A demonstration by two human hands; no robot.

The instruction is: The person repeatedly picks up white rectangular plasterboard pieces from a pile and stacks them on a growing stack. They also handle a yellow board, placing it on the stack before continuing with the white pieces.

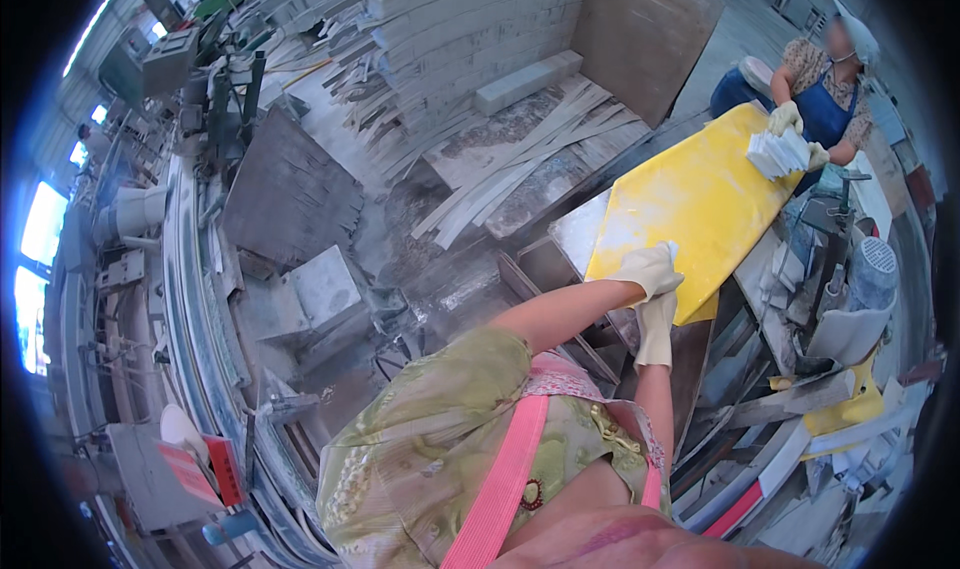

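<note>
My left hand (645, 269), in a pale cream glove, rests at the near end of a yellow sheet (700, 194) that covers a slanted worktop. My right hand (656, 331), gloved alike, is right beside it, and the two gloves touch. The fingers of both look closed together. A small pale tip shows by the left glove's fingers, but I cannot make out what it is. Across the sheet, a person (850, 99) in a blue apron grips a stack of thin white strips (778, 156) with gloved hands.
Long white strips (530, 159) lie on a board beyond the worktop, near a tall stack of pale blocks (470, 39). A dark board (290, 191) leans at the left beside machine rails. Offcuts and a bluish cylindrical container (873, 269) crowd the right.
</note>
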